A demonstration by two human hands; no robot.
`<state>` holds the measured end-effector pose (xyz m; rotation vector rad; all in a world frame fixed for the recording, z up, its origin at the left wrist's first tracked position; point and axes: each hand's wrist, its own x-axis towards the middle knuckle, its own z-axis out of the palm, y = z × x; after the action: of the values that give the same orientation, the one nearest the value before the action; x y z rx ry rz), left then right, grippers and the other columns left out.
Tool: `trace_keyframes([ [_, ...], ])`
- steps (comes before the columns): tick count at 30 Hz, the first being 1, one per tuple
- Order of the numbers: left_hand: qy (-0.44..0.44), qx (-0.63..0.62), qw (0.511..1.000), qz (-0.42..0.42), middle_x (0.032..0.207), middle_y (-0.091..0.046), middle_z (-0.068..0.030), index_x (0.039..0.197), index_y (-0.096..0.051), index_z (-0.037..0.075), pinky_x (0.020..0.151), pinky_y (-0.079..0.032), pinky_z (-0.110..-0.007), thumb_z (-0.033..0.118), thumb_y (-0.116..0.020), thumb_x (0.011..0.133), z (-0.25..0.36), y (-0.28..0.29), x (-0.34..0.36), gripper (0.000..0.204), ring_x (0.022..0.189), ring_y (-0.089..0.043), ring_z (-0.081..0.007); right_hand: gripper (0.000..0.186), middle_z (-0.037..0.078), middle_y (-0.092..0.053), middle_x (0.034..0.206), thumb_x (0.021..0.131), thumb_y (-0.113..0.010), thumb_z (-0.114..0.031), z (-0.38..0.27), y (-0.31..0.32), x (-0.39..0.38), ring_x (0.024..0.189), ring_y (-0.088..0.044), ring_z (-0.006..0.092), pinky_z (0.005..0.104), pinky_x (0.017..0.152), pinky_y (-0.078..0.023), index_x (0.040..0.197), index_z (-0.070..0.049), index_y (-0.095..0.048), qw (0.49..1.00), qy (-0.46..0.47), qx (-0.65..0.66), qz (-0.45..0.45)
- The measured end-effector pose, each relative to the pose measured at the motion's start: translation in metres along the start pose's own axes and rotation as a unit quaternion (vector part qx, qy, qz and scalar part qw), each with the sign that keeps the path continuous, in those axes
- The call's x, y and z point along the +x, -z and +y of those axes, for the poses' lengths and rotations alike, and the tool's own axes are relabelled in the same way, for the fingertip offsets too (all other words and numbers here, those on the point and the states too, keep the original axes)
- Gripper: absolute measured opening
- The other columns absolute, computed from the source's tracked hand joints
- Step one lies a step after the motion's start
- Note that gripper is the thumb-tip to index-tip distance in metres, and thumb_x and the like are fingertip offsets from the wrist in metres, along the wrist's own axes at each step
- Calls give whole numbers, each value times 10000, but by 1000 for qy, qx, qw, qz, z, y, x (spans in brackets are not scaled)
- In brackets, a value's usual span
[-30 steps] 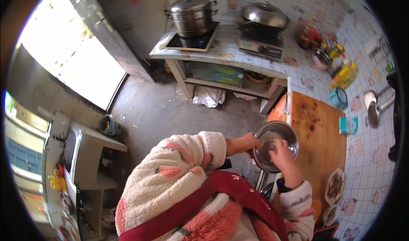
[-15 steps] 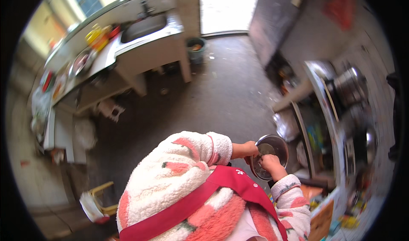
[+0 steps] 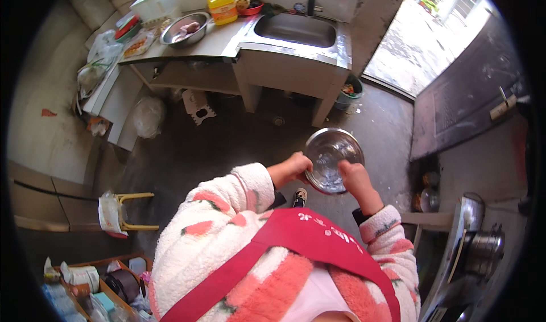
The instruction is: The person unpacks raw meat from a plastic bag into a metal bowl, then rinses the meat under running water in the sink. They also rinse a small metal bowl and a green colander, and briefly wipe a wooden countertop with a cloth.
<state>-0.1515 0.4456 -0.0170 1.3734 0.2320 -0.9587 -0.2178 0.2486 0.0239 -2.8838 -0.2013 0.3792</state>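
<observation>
A round stainless steel bowl [image 3: 318,141] is held out in front of my body, above the floor. My left hand [image 3: 298,167] grips its left rim, fingers closed round the edge. Over the bowl's right side, my right hand [image 3: 354,177] is closed with the fingers curled in; what they hold, if anything, is hidden. Inside the bowl something clear and shiny catches the light, and I cannot tell whether it is water or only reflections.
Ahead, a counter has a sink [image 3: 296,31], a yellow jug [image 3: 222,8] and a metal basin [image 3: 199,34] with raw meat. A bin [image 3: 348,91] stands beside the counter. An open door [image 3: 466,103] is at right, a yellow-framed stool [image 3: 136,227] at left, a steel pot [image 3: 483,254] at lower right.
My view has swung left from the shelves toward the sink counter. The bowl remains in my left hand, while my right hand has gone from inside it to over its right side.
</observation>
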Motion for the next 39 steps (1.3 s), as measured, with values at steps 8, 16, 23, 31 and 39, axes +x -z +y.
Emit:
trace_keyframes([
  [8,-23,-127,985,117,663,-587,-118,777,-543,-22,494,-523,-374,35,-485,659,95,119,41,144,579,-602,-242,329,122,-497,1082,684,-581,-55,-13,63,171,1001,-483,279,367,829,-385,1005,-51,-513,925,246,108,268],
  [16,-80,-179,962,190,730,-592,-135,821,-523,-25,550,-518,-382,55,-481,669,186,270,99,177,632,-608,-254,536,138,-472,1103,775,-597,-267,-58,32,351,871,-555,222,309,719,-454,1177,14,-380,891,9,449,66],
  [23,-70,-176,964,187,728,-584,-133,846,-509,-35,529,-512,-381,62,-476,683,271,397,149,193,618,-597,-263,612,149,-434,1137,804,-506,-436,-143,51,488,784,-573,211,316,620,-463,1207,-1,-353,679,-142,705,-144],
  [31,-60,-197,956,209,714,-561,-159,844,-490,-71,464,-512,-409,26,-474,657,316,480,207,212,575,-582,-294,415,117,-552,891,846,-439,-410,-195,42,611,716,-591,222,343,628,-473,998,-24,-453,610,-135,742,-244],
  [39,-48,-134,960,243,809,-566,-122,980,-464,-14,588,-503,-384,90,-531,673,327,512,238,331,690,-587,-266,253,130,-581,748,790,-421,-162,-208,14,672,543,-574,210,344,535,-486,926,42,-486,656,-153,720,-168],
])
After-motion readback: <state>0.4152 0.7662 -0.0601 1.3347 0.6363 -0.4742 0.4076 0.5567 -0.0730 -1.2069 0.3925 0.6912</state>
